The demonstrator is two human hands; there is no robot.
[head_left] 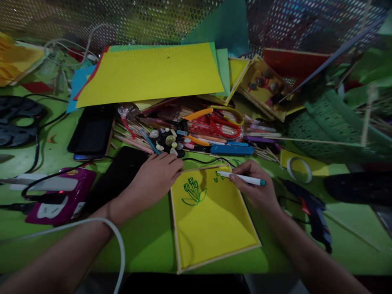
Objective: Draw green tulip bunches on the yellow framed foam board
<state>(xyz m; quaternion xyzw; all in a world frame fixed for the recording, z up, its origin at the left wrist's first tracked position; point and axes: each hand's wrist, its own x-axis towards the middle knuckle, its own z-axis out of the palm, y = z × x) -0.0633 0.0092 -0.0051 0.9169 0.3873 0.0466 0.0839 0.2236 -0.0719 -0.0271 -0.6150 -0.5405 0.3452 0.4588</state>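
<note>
A yellow panel [214, 228] edged with thin wooden sticks lies in front of me. Green tulips with leaves [192, 192] are drawn on its upper left, and a few small green marks [219, 177] show near the top right. My right hand [257, 185] pinches a white marker with a teal end [246, 178], its tip at those marks. Resting by the panel's top left corner is my left hand [159, 173], fingers stretched out and holding nothing visible. Its fingertips are close to a pile of small pebbles [170, 141].
Behind lie scissors [225, 126], a blue cutter [232, 149], many sticks and stacked coloured sheets [150, 75]. A glue gun [310, 212], tape roll [299, 169] and green basket [327, 122] are right. Phones [92, 130] and a purple power strip [61, 200] with cables are left.
</note>
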